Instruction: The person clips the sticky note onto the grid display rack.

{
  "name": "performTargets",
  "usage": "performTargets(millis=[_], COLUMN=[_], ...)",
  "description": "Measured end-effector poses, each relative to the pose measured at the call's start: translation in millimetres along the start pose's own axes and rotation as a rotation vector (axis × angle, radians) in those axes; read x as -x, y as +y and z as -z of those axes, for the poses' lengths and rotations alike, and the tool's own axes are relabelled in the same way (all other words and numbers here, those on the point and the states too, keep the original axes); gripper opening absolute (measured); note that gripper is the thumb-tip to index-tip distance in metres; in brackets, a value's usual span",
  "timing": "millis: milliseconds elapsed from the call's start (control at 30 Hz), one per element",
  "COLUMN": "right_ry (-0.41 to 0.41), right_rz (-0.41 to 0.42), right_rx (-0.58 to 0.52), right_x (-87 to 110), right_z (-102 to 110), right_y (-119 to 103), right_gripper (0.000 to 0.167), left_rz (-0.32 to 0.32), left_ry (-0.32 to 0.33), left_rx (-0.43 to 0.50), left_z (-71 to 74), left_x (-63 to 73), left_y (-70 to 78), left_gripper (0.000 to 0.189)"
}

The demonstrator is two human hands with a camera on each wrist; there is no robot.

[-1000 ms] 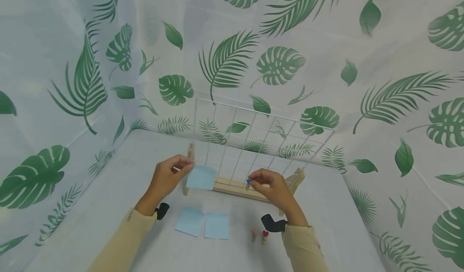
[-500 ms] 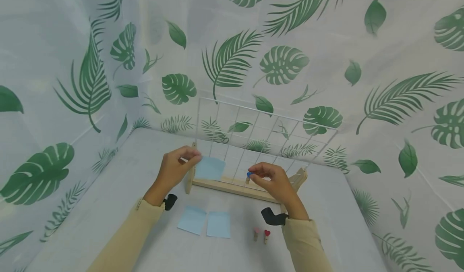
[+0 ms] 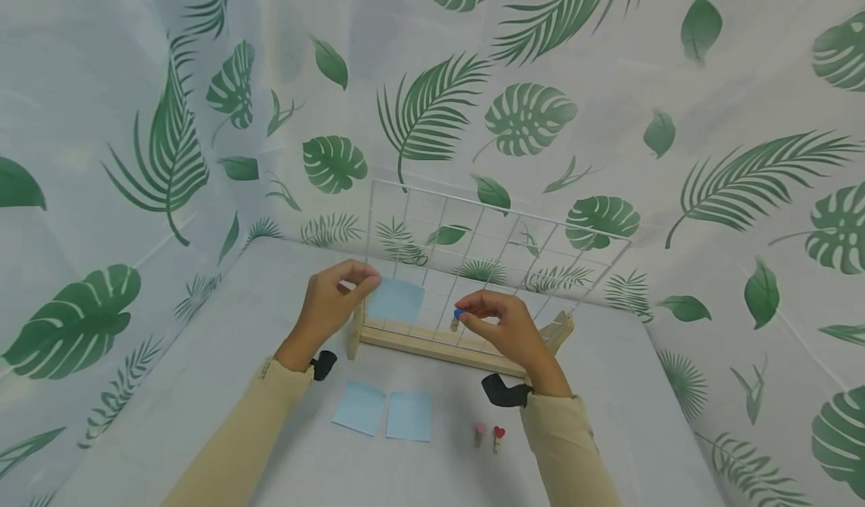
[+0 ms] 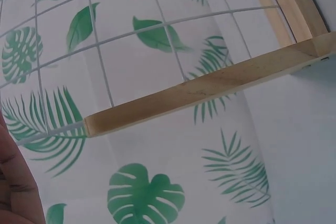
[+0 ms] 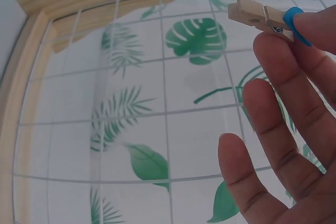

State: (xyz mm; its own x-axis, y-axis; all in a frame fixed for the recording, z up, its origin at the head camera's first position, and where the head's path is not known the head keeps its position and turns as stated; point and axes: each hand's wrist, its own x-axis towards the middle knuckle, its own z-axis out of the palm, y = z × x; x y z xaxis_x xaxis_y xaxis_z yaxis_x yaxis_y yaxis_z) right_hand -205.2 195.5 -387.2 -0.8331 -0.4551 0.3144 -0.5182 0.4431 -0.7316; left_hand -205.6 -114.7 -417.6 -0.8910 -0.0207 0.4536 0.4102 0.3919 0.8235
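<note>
My left hand (image 3: 333, 303) pinches a light-blue paper sheet (image 3: 399, 300) by its upper left corner. The sheet is at the lower left part of a white wire grid rack (image 3: 496, 210) with a wooden base (image 3: 439, 348). Between thumb and index finger, my right hand (image 3: 507, 333) holds a small wooden clothespin (image 5: 257, 14) with a blue piece on its end. The clothespin's jaws point toward the sheet, apart from it in the head view. In the left wrist view only a bit of the left hand (image 4: 18, 182) shows, and the sheet is out of sight.
Two more blue paper sheets (image 3: 408, 417) lie on the white table in front of the rack. To their right are a clothespin with a red heart (image 3: 498, 438) and one with a pink top (image 3: 480, 433). Leaf-printed cloth (image 3: 432, 109) hangs behind.
My left hand has raised the blue sheet up and to the right against the grid. The right hand has moved slightly up and left with the clothespin.
</note>
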Motion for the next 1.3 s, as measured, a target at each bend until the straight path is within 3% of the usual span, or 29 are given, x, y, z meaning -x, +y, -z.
performTargets(millis=[267, 500, 767, 967, 1300], right_ry=[0.059, 0.083, 0.088, 0.084, 0.088], right_rz=[0.07, 0.06, 0.09, 0.115, 0.118], right_rx=[0.055, 0.067, 0.1, 0.115, 0.107], right_x=[-8.4, -14.3, -22.9, -29.4, -37.6], right_z=[1.0, 2.2, 3.1, 5.7, 7.0], right_y=[-7.5, -15.5, -20.8, -28.0, -35.4], right_gripper=[0.014, 0.017, 0.018, 0.016, 0.013], left_rz=[0.02, 0.019, -0.009, -0.007, -0.007], left_ry=[-0.002, -0.006, -0.001, 0.01, 0.014], left_rx=[-0.002, -0.001, -0.004, 0.028, 0.002], left_z=[-0.1, 1.6, 2.6, 1.6, 3.1], left_x=[-7.4, -11.3, -19.8, -22.8, -28.1], left_y=[2.1, 4.0, 6.4, 8.1, 12.1], left_gripper=[0.013, 0.016, 0.016, 0.015, 0.019])
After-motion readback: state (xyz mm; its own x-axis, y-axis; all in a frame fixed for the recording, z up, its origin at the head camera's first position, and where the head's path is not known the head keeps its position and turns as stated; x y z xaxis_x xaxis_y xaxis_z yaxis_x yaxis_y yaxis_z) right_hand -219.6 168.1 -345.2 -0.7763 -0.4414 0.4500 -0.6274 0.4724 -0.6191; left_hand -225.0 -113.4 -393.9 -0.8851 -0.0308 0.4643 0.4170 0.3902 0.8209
